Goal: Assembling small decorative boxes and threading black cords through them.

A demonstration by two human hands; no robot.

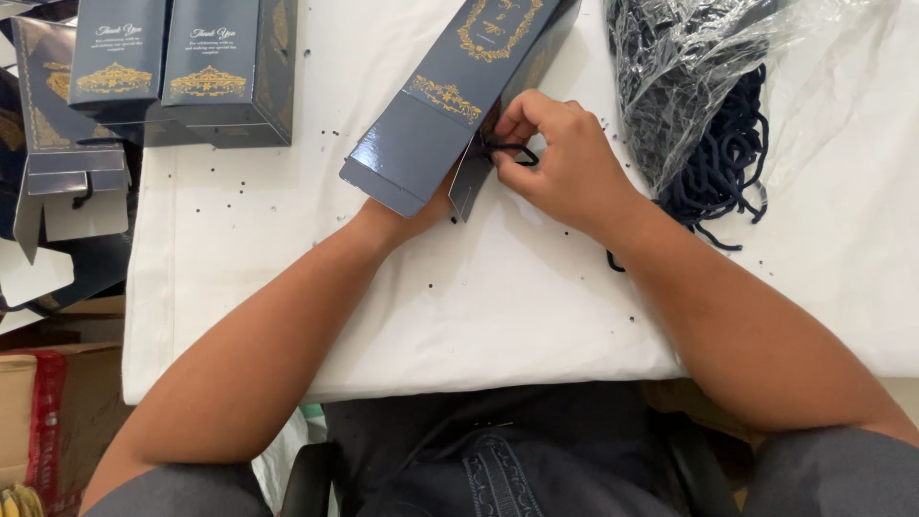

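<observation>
Two hands work one navy gift bag (450, 91) lying on the white table (498, 306). The right hand (565, 158) pinches a dark cord (512, 150) at the bag's mouth; the left hand (436, 196) is tucked inside, its grip unseen. Steadying the paper wall should help threading. Finished bags (182, 67) stand far left; a plastic sack of cords (699, 105) crowds the right elbow's side.

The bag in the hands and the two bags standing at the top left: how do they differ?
The held bag lies tilted on the white table cover, its open end toward the person; the standing bags are upright, side by side. The right hand pinches a dark cord at the held bag; the standing bags are untouched. All are dark blue with gold ornament.
</observation>
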